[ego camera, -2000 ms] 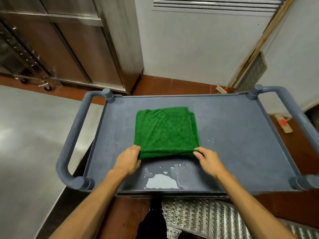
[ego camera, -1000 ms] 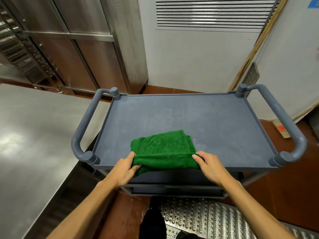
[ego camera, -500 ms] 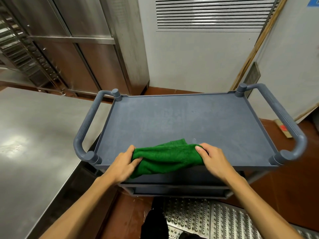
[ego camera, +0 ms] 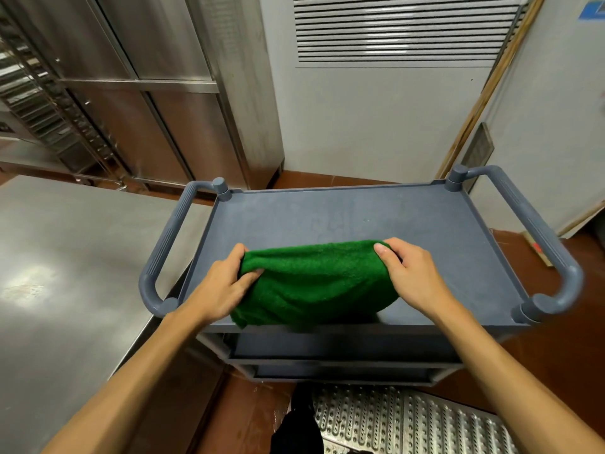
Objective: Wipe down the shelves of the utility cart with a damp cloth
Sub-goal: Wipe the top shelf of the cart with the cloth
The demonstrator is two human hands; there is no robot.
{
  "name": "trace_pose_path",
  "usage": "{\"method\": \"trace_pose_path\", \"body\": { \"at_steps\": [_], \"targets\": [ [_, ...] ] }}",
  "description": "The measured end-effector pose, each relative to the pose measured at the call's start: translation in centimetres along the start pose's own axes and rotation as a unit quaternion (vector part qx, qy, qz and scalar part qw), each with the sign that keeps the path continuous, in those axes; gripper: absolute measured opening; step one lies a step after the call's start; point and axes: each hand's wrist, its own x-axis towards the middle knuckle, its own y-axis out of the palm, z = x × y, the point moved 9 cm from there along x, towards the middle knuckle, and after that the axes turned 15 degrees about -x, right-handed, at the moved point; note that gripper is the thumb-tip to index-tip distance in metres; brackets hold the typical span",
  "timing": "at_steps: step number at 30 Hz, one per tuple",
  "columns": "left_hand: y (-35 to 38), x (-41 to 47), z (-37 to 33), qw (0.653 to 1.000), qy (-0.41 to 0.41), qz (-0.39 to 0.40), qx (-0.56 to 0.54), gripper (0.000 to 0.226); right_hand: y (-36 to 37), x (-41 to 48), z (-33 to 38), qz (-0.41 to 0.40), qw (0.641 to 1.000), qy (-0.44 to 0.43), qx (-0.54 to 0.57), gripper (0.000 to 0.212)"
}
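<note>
Head view: your left hand [ego camera: 222, 290] and right hand [ego camera: 411, 276] each grip an end of the cloth [ego camera: 314, 283]; it runs left-right, sagging over the top shelf's [ego camera: 343, 214] near edge.

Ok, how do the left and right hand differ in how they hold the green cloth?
The left hand lays its thumb sideways across the near face of the green cloth; the right hand points its thumb up at the top fold, nail showing. The left hand holds the end drooping to the front edge of the top shelf; the right hand's end sits higher. Both grip the cloth with curled fingers, one at each end.
</note>
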Motion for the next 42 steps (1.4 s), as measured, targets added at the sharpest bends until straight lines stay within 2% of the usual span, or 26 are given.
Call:
{"method": "trace_pose_path", "body": {
  "at_steps": [7,16,18,21,23,29,37,42],
  "targets": [
    [-2.6,4.2,-2.5,0.999,0.036,-0.012,-0.023,0.025,-3.3,3.9,2.2,-0.037,0.999,-0.013,0.002,0.038],
    [-3.3,11.8,-4.1,0.996,0.078,0.019,-0.04,0.017,-5.0,9.4,1.4,-0.064,0.997,0.005,-0.032,0.036],
    [-2.8,13.4,-3.0,0.995,0.067,0.04,-0.054,0.016,-4.3,10.4,0.8,-0.056,0.997,0.015,-0.046,0.035],
    [-2.3,15.6,-0.8,0.996,0.053,0.053,-0.04,0.017,-2.2,12.0,-0.7,-0.026,0.997,0.031,-0.062,0.022],
    [-2.1,16.9,0.7,0.997,0.042,0.053,-0.027,0.018,-0.8,13.2,-1.5,-0.012,0.997,0.041,-0.066,0.024],
    [-1.6,21.8,5.9,0.999,-0.016,0.038,0.005,0.025,3.4,19.2,-3.0,0.013,0.995,0.07,-0.067,0.025],
    [-1.1,31.9,12.2,0.993,-0.098,-0.028,0.06,0.042,10.9,30.6,-7.0,0.062,0.982,0.131,-0.122,0.028],
    [1.4,36.1,16.4,0.987,-0.142,-0.03,0.067,0.04,16.4,33.7,-11.6,0.102,0.966,0.174,-0.162,0.03]
  ]
}}
